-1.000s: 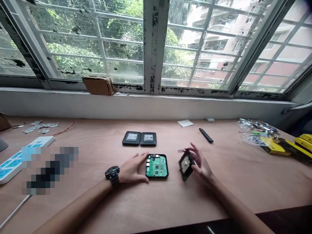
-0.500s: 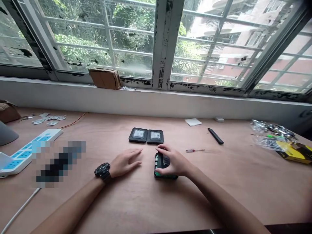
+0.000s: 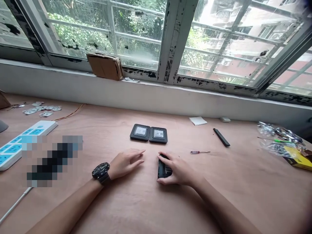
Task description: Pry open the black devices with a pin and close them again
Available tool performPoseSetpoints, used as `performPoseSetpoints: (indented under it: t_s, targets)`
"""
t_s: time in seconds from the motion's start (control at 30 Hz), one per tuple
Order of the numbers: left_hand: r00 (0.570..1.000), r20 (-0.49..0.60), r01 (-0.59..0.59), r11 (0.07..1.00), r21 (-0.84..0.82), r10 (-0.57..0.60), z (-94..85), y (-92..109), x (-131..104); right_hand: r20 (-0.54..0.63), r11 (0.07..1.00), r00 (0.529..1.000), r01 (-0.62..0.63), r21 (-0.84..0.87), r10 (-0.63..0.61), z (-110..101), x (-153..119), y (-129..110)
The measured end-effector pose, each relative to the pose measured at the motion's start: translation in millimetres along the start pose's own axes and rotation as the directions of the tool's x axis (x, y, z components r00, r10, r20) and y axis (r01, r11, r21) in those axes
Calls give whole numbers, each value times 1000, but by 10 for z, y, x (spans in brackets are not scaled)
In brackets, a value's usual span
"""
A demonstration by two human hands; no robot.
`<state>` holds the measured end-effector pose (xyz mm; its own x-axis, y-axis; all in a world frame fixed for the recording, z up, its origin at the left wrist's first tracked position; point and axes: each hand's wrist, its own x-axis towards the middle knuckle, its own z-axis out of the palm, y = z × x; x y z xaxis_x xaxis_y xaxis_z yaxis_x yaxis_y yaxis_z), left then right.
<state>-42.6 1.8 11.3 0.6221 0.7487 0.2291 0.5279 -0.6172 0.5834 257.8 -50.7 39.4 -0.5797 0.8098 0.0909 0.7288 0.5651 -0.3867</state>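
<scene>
Black case [image 3: 162, 169], clasped by right hand [image 3: 179, 169], fingers [image 3: 165, 180] spread.

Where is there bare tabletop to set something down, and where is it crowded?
Bare: near middle, between the left forearm and right forearm; far side, between the orange wire and two labelled black cases. Crowded: right end, with plastic bags and yellow box.

Black case [image 3: 161, 169]: was dark-topped, partly covered
Case pose: lay flat
Case place: bench [image 3: 136, 204], near twelve o'clock
</scene>
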Motion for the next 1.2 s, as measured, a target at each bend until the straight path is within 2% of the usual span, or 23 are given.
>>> performPoseSetpoints:
  t_s: [0.43, 0.67, 0.9, 1.2]
  targets:
    - [999, -5, -40, 999, 37, 40, -17, -6, 4, 34, 997, 999, -19, -77, 22, 40, 6, 3]
    - [1000, -4, -22, 999, 33, 22, -19, -27, 12, -53, 989, 999, -9, -151, 1, 107, 7, 5]
    - [999, -27, -25, 999, 39, 26, 1, -56, -1, -63, 979, 997, -44, -197, 32, 68, 13, -88]
    - [999, -17, -35, 998, 53, 36, -20, -30, 13, -99, 979, 994, -62, -192, 43, 85, -4, -80]
